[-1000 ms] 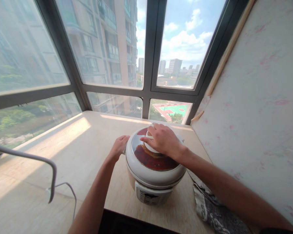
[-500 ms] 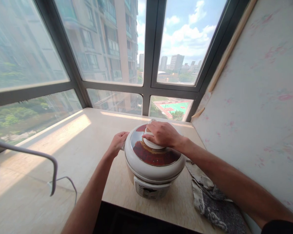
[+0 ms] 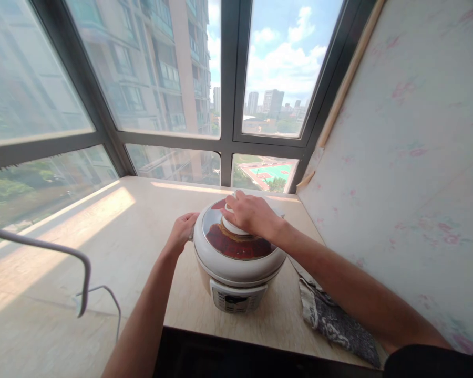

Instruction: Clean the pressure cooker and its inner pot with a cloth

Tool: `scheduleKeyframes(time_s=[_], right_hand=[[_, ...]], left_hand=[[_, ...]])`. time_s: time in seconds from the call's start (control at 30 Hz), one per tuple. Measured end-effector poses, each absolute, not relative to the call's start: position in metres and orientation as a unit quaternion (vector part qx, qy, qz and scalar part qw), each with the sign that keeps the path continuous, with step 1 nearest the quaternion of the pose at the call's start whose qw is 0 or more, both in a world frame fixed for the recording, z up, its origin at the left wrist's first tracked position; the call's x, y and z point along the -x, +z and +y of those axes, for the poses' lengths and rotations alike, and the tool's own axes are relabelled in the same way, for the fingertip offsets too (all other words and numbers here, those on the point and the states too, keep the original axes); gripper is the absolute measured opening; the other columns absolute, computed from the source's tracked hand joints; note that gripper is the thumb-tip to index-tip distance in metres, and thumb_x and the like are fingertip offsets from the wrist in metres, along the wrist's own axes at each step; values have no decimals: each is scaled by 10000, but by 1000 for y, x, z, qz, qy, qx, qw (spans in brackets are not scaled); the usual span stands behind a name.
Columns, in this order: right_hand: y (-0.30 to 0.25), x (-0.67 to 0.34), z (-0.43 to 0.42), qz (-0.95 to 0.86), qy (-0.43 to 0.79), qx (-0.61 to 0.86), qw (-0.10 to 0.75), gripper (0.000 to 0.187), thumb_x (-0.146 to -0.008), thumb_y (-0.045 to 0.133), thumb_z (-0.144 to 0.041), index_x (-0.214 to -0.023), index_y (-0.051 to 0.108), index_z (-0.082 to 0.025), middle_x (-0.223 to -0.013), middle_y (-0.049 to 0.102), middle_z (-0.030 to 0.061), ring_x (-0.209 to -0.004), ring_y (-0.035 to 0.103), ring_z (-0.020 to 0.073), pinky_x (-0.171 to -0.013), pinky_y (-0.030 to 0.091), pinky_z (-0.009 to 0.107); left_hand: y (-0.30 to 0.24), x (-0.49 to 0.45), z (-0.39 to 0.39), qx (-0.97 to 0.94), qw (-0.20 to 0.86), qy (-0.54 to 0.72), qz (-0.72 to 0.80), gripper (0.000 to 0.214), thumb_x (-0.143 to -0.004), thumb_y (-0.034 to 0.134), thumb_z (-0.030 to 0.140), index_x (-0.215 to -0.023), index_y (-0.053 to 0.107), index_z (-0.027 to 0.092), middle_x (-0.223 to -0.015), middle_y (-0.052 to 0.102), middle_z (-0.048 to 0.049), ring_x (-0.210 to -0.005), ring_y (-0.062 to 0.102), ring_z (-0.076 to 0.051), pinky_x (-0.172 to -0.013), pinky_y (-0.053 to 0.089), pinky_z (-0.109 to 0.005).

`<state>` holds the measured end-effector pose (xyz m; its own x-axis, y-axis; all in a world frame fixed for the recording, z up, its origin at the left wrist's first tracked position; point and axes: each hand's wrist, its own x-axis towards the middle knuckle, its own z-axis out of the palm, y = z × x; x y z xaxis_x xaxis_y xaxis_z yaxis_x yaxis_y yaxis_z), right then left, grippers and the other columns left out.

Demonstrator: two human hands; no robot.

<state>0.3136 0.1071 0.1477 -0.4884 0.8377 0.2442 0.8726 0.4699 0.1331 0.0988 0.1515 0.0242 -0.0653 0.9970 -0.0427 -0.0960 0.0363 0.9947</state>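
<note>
A white electric cooker (image 3: pixel 240 270) with a control panel on its front stands upright on the pale sill. Its domed lid (image 3: pixel 238 252) has a reddish-brown see-through top and a white knob on a round base. My right hand (image 3: pixel 248 212) is closed over that knob, thumb on the near left side. At the cooker's left side, my left hand (image 3: pixel 182 232) grips the side handle (image 3: pixel 191 234), which the fingers mostly cover. The lid sits on the cooker, and I see no gap under its rim.
A grey patterned cloth (image 3: pixel 335 320) lies right of the cooker by the floral wall (image 3: pixel 413 157). Grey cable (image 3: pixel 82 257) curves in at the left. Dark-framed windows (image 3: pixel 226 105) rise behind the sill (image 3: pixel 150 210). A black surface (image 3: pixel 220 352) borders the near edge.
The whole view has shifted, so cooker, hands and windows appear slightly further left. Both hands keep their hold, and the lid stays on the cooker.
</note>
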Motion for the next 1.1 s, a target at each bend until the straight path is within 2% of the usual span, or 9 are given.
scheduleKeyframes(time_s=[0.27, 0.53, 0.87, 1.1], right_hand=[[152, -306, 100, -834, -108, 536, 76, 458, -1041, 346, -506, -1216, 615, -179, -1152, 654, 171, -993, 687, 307, -783, 542, 391], [155, -283, 99, -750, -48, 652, 98, 471, -1024, 419, -450, -1247, 613, -83, -1212, 648, 263, -1034, 677, 337, -810, 556, 457], [151, -291, 108, -778, -72, 619, 86, 517, -992, 493, -534, -1250, 630, -107, -1179, 679, 253, -1051, 697, 320, -823, 556, 403], [182, -296, 122, -801, -25, 599, 12, 486, -977, 521, -514, -1253, 662, -139, -1213, 704, 225, -1160, 661, 344, -911, 526, 419]], left_hand=[[24, -100, 152, -440, 513, 537, 505, 403, -574, 809, 481, -772, 755, 135, -608, 671, -33, -518, 538, -147, -499, 415, -250], [28, -102, 150, -433, 507, 541, 512, 389, -551, 811, 451, -763, 761, 128, -625, 686, -38, -539, 545, -147, -504, 411, -240], [30, -104, 149, -421, 500, 549, 521, 383, -524, 798, 435, -738, 749, 121, -580, 658, -20, -554, 554, -147, -524, 416, -235], [27, -104, 152, -421, 495, 557, 518, 366, -525, 796, 440, -692, 733, 120, -620, 672, -29, -592, 561, -146, -531, 404, -223]])
